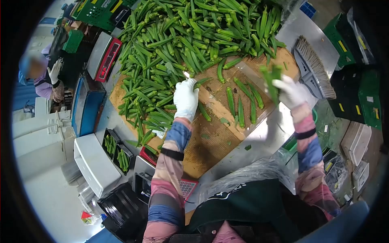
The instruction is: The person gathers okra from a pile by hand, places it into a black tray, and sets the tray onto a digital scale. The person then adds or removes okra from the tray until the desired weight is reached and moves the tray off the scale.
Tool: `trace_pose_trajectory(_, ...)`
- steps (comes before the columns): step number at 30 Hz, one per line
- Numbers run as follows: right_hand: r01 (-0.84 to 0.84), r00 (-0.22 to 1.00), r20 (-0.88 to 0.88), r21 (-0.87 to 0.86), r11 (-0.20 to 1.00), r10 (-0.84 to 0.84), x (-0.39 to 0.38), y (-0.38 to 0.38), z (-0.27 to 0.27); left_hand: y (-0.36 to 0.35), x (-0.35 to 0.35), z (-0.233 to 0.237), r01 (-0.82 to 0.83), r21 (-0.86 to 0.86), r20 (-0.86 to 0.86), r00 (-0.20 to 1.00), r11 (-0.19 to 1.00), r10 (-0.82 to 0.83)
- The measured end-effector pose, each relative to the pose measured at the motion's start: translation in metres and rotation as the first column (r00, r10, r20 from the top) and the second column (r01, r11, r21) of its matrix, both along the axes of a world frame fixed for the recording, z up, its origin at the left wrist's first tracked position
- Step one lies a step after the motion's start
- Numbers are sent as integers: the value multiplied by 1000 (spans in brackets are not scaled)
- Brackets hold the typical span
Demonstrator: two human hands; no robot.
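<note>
On the near side, the cardboard (198, 146) leaves mostly bare room to its edge, then the right hand (289, 92) has fingers closed on blurred okra pods (274, 83), the left hand (186, 99) curls fingers whose hold I cannot tell, and a heap of slender green okra (194, 38) covers the far side.

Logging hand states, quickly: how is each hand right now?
Left hand: fingers curled at the edge of the okra pile; grip cannot be told.
Right hand: closed, holding okra pods, blurred.
</note>
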State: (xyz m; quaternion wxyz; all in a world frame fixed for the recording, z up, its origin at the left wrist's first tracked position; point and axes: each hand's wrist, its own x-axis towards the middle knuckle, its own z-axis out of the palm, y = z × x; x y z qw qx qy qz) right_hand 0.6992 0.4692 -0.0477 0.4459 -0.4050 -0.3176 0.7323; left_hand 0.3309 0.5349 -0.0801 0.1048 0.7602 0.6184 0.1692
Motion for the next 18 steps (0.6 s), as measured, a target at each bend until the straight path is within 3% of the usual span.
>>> trace_pose_trajectory(1,143,975,-172,-15,990,-143,3,-17,23,-6,5,10,-18,4,28,999,1000,18)
trace_pose_trajectory(2,171,960,-217,-39,985,-175,20,-29,23,-17,16,21,-30,-39,211,977,999,38)
trace_pose_trajectory(3,209,959,-190,-39,977,-212,24,-36,39,-32,34,39,-3,-328,533,825,945,187)
trace_pose_trajectory(5,200,942,-284,56,978,-177,46,-48,45,-66,72,83,292,-336,594,804,895,-39)
trace_pose_trajectory(6,242,951,-216,73,967,-221,46,-49,61,-83,88,84,489,-422,728,685,764,-36)
trace_pose_trajectory(7,239,950,-231,111,965,-208,48,-47,67,-98,98,82,570,-393,749,654,722,-108)
trace_pose_trajectory(9,298,954,-32,76,951,-297,40,-41,81,-100,110,70,477,-398,685,723,784,-91)
trace_pose_trajectory(11,185,963,196,21,982,-186,26,-27,78,-87,111,48,125,-367,580,805,922,122)
trace_pose_trajectory(12,189,908,377,15,982,-180,13,-21,66,-76,111,41,-46,-452,487,824,891,290)
trace_pose_trajectory(13,99,834,547,-31,995,-66,3,-16,52,-69,110,28,-155,-367,340,895,917,287)
trace_pose_trajectory(14,104,777,590,224,969,-220,-17,-15,27,-66,107,10,-154,-359,292,918,921,267)
trace_pose_trajectory(15,-12,516,838,218,976,-180,-25,-10,-6,-65,106,-2,-152,-350,242,939,924,246)
trace_pose_trajectory(16,-9,411,863,326,945,-293,-39,-10,-39,-66,105,-5,-160,-319,194,954,934,229)
trace_pose_trajectory(18,-57,248,954,191,980,-171,-59,-8,-50,-69,103,-3,-169,-256,94,976,952,199)
